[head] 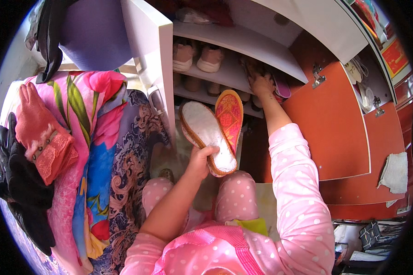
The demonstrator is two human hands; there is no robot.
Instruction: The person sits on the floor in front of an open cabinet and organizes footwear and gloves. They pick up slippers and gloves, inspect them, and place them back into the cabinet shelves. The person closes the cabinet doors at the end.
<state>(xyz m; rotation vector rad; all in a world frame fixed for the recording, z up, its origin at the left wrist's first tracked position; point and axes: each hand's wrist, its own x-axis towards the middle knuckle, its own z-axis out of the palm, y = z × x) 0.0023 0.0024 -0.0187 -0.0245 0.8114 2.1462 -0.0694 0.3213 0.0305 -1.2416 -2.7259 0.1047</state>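
My left hand (pixel 201 160) grips a pair of insoles in front of the open cabinet, its thumb on the white one (pixel 206 134). The other insole (pixel 230 115), patterned in red, pink and yellow, lies partly behind the white one. My right hand (pixel 262 86) reaches onto a cabinet shelf (pixel 232 70), over dark items whose kind I cannot tell; its fingertips are partly in shadow, so its grip is unclear. A purple-edged, sole-shaped item (pixel 282 86) is just right of that hand. Pink-and-white shoes (pixel 210 59) stand on the same shelf, left of it.
A white cabinet door (pixel 160 62) stands open at the left; a red-brown door (pixel 327 127) is at the right. More shoes are on the lower shelf. A bed or seat at left bears a floral blanket (pixel 103 154), pink gloves (pixel 38 120) and black gloves (pixel 24 182).
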